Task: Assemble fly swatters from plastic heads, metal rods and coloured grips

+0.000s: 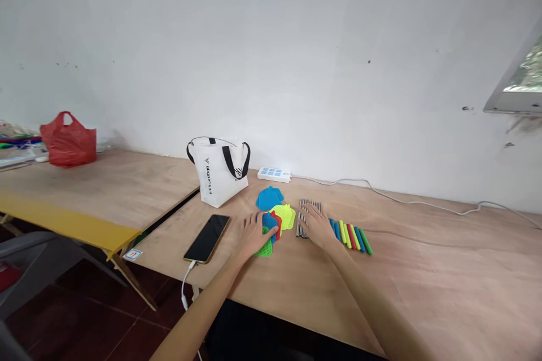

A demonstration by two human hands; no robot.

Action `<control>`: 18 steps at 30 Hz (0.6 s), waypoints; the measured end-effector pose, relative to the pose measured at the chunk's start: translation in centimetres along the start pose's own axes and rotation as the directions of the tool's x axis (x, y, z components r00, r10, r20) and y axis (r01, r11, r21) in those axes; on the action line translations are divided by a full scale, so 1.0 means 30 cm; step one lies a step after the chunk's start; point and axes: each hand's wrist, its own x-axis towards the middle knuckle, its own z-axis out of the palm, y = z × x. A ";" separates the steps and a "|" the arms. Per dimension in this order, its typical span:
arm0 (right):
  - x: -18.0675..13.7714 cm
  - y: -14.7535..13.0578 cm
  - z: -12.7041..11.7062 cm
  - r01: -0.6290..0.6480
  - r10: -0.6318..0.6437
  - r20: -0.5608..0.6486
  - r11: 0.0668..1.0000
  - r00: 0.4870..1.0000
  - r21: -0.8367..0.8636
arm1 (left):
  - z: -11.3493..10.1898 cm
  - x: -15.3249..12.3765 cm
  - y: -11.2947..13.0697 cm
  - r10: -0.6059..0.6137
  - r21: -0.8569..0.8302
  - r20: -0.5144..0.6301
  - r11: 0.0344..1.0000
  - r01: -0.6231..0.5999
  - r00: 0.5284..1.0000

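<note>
Far left, I see a red plastic bag standing on a neighbouring worktop with a yellow front edge. Across a dark gap is my own wooden worktop. Near its left edge lies a black phone, screen up, with a white charging cable plugged into its lower end. Behind the phone stands a white tote bag with black handles. Next comes my left hand: its grip is wide, thumb spread from the fingers and resting over a cluster of flat, coloured mesh pieces. The green piece is nearest me, then a blue and a red overlapping, then a yellow piece; a larger blue piece lies behind them. Against the wall sits a white power strip, its cord running right. My right hand lies palm down over a row of thin metal rods, grip loosely open. Just beyond it, a slanted row of coloured sticks in blue, yellow, red and green lies side by side.
</note>
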 end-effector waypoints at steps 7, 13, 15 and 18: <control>0.215 -0.053 0.086 -0.161 0.163 0.200 0.987 0.966 -0.027 | 0.023 -0.001 0.028 0.019 0.054 0.001 0.998 -0.019 1.000; 0.239 -0.052 0.099 -0.245 0.237 0.281 0.970 0.930 -0.009 | 0.021 0.005 0.025 -0.028 0.015 -0.003 0.999 0.028 1.000; 0.244 -0.061 0.098 -0.262 0.247 0.285 0.965 0.926 0.016 | 0.024 0.005 0.026 -0.034 0.000 -0.019 0.999 0.034 0.999; 0.266 -0.084 0.099 -0.275 0.250 0.267 0.960 0.931 0.060 | 0.029 0.007 0.026 -0.061 -0.010 -0.048 0.998 0.060 0.997</control>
